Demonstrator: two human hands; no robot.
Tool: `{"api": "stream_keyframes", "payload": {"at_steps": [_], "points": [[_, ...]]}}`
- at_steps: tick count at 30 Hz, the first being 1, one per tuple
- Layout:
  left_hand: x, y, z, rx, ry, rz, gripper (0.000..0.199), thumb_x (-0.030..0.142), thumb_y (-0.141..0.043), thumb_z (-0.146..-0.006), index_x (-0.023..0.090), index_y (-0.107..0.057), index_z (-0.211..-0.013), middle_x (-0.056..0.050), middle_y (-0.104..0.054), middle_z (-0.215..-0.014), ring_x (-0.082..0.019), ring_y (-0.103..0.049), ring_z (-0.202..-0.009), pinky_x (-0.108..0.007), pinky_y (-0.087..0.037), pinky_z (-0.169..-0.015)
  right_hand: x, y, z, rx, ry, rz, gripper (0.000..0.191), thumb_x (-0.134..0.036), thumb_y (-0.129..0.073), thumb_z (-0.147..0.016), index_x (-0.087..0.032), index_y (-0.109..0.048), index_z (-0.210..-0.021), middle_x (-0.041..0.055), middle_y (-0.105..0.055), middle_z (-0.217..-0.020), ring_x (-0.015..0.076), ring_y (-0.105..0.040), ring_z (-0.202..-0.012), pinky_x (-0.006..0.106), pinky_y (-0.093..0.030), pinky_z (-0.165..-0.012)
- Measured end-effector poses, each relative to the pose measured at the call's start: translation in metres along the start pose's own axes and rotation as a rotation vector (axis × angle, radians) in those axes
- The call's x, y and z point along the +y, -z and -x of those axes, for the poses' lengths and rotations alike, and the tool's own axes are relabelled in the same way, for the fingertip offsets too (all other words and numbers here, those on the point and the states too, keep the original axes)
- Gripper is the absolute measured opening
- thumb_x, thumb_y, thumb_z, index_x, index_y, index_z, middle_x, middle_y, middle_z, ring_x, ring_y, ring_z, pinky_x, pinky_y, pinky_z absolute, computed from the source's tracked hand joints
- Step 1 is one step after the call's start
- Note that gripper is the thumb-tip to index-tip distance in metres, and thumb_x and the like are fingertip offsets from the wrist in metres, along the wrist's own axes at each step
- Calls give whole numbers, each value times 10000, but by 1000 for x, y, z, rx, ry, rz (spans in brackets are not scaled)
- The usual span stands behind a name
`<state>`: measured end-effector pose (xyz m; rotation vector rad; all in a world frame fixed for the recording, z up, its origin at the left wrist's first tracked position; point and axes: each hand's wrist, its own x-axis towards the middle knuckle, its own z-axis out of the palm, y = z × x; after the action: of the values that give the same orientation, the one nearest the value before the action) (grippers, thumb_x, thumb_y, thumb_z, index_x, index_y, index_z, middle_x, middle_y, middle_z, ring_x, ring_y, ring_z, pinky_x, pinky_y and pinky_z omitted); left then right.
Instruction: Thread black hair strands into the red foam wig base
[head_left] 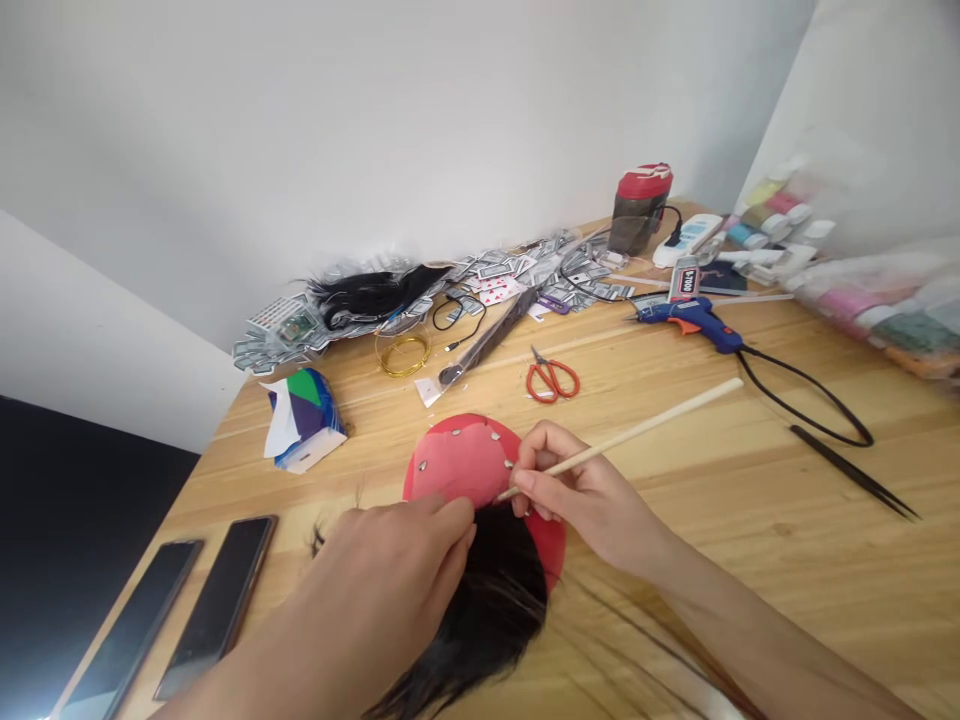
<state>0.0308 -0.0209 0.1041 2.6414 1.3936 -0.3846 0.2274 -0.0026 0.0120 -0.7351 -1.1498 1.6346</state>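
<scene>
A rounded red piece (459,462) with several small metal clips lies on the wooden table (750,520), with a lock of black hair (496,610) across its near half. My left hand (394,570) rests on the hair and the red piece's lower edge, and its palm hides part of both. My right hand (570,490) holds a thin wooden stick (637,432) in a pencil-like grip. The stick's tip reaches the red piece where the hair begins.
Two phones (217,605) lie at the near left. Scissors (552,378), a glue gun (688,323), black tweezers (851,470), a tissue pack (304,420) and gold wire (403,355) sit around. Spools (862,280) line the right.
</scene>
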Motion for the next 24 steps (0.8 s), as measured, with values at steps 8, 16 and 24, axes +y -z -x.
{"api": "stream_keyframes", "payload": {"at_steps": [8, 16, 24], "points": [[-27, -16, 16, 299, -278, 353, 301, 140, -391, -1019, 212, -557, -777, -75, -687, -1091, -126, -683, -786, -215, -527, -663, -4, -1, 0, 32, -39, 5, 399, -516, -764, -874, -197, -528, -832, -42, -634, -644, 89, -493, -546, 218, -363, -539], [-43, -47, 3, 304, -414, 923, 283, 116, -485, -1026, 272, -679, -1161, -27, -775, -1198, -163, -737, -1100, -195, -549, -936, 6, 5, 2, 28, -63, -15, 389, -520, -769, -882, -204, -543, -848, -20, -668, -693, 99, -511, -567, 231, -356, -544], [-45, -68, 2, 361, -232, 1168, 253, 273, -490, -1062, 263, -728, -979, 2, -751, -906, -121, -703, -829, -163, -509, -771, 2, 7, 8, -21, -31, 13, 283, -401, -731, -947, -209, -555, -835, -1, -653, -811, 139, -577, -739, 261, -418, -674]]}}
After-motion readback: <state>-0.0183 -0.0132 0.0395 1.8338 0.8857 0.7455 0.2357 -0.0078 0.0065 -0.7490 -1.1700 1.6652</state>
